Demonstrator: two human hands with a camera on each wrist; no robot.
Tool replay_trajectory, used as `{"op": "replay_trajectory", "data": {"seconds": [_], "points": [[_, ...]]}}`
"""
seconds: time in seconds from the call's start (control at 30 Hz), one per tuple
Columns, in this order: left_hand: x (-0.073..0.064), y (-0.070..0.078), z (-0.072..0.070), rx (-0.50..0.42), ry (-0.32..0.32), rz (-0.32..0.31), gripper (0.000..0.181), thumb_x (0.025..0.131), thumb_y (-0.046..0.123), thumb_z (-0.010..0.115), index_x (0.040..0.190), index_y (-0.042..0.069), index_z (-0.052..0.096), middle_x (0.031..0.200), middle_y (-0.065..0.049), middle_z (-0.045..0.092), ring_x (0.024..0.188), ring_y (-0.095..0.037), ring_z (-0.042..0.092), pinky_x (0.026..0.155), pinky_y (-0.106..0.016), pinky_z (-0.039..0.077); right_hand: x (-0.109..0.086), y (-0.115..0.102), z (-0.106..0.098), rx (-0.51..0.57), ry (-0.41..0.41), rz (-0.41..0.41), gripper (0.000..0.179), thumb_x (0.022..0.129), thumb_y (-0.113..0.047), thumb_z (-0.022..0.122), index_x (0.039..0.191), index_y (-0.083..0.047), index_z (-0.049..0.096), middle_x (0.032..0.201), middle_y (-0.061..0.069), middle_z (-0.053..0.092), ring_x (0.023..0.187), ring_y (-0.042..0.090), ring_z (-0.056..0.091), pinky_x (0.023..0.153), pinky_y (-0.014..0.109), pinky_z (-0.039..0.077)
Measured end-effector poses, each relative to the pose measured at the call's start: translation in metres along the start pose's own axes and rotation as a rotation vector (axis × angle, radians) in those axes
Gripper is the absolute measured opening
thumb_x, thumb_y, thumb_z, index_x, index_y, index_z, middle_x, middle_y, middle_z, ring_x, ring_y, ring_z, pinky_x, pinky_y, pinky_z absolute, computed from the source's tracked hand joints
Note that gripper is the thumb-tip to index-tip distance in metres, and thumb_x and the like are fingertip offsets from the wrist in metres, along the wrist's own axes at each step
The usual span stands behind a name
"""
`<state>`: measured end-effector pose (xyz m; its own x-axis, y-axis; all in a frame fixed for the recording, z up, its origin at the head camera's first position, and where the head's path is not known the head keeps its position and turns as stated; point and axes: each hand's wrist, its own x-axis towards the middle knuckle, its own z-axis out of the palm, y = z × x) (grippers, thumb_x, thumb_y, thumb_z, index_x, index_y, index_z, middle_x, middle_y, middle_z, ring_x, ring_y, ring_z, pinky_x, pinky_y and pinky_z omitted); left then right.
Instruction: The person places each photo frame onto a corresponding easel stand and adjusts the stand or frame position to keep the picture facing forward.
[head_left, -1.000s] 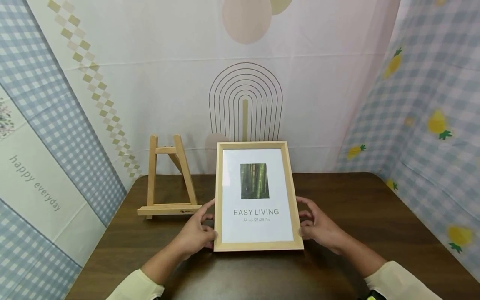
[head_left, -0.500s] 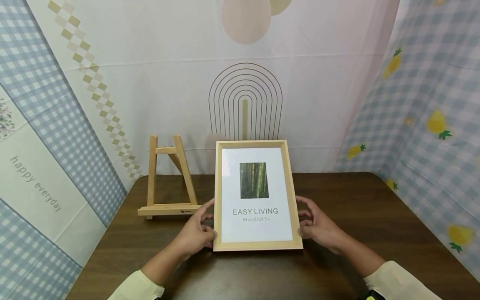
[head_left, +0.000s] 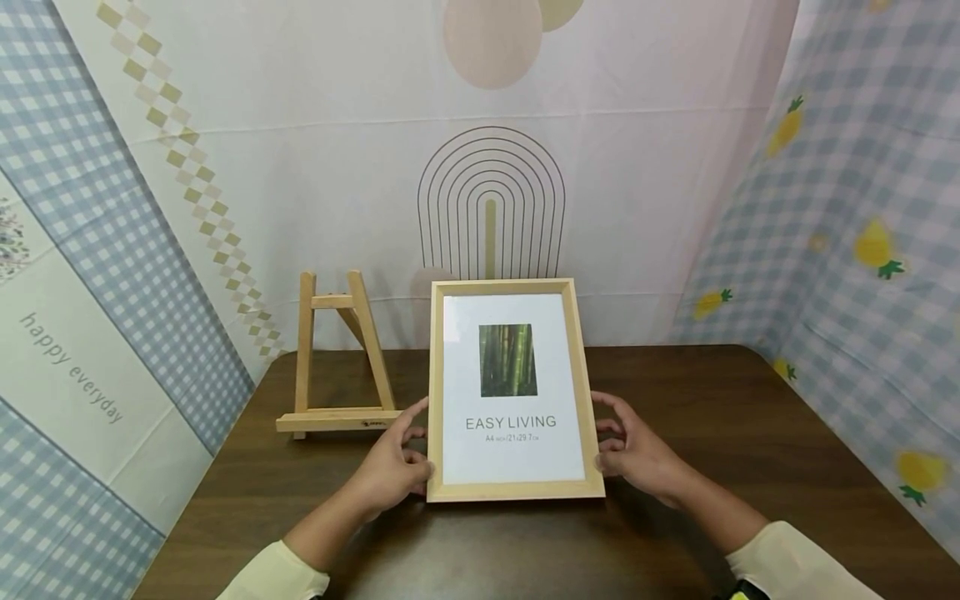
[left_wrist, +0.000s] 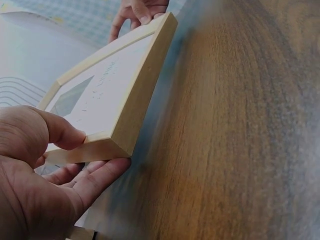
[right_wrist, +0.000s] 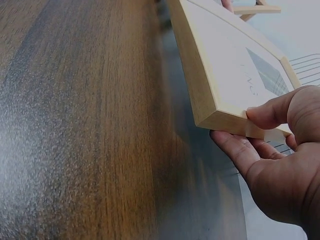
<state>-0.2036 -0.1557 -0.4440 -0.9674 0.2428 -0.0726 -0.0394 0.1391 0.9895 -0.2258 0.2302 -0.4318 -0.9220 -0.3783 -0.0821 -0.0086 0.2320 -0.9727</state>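
Note:
A light wooden picture frame [head_left: 510, 458] leans back in the middle of the head view, its front facing me. Behind its glass is a white sheet with a bamboo photo and the words EASY LIVING. My left hand [head_left: 392, 465] grips its left side near the lower corner, thumb on the front edge and fingers behind, as the left wrist view shows on the picture frame [left_wrist: 131, 100]. The right hand [head_left: 643, 457] holds the opposite side in the same way; in the right wrist view the picture frame's corner [right_wrist: 212, 117] sits between thumb and fingers. The frame's back is hidden.
Left of the picture frame stands a small wooden easel [head_left: 337, 417] with a ledge at its front. Everything is on a dark brown wooden table [head_left: 697, 383]. A white patterned cloth [head_left: 337, 167] hangs behind, and a checked cloth [head_left: 840, 275] hangs at the right.
The picture frame's top edge has risen very slightly and the frame has shifted a touch left. Both hands keep their hold in nearly the same place.

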Motion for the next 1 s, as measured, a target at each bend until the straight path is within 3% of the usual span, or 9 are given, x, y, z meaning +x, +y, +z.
{"op": "replay_trajectory", "data": {"seconds": [1.0], "points": [[0.0006,-0.002,-0.0022,0.08,0.027,0.068,0.093,0.089,-0.014,0.062,0.164,0.026,0.023,0.142,-0.026,0.043,0.086,-0.029,0.066,0.061,-0.045,0.06,0.0034,0.0017,0.0041,0.0,0.06,-0.009,0.091,0.086,0.015,0.062,0.159,-0.019,0.021,0.14,0.029,0.047,0.103,0.036,0.062,0.079,0.046,0.058]]}}
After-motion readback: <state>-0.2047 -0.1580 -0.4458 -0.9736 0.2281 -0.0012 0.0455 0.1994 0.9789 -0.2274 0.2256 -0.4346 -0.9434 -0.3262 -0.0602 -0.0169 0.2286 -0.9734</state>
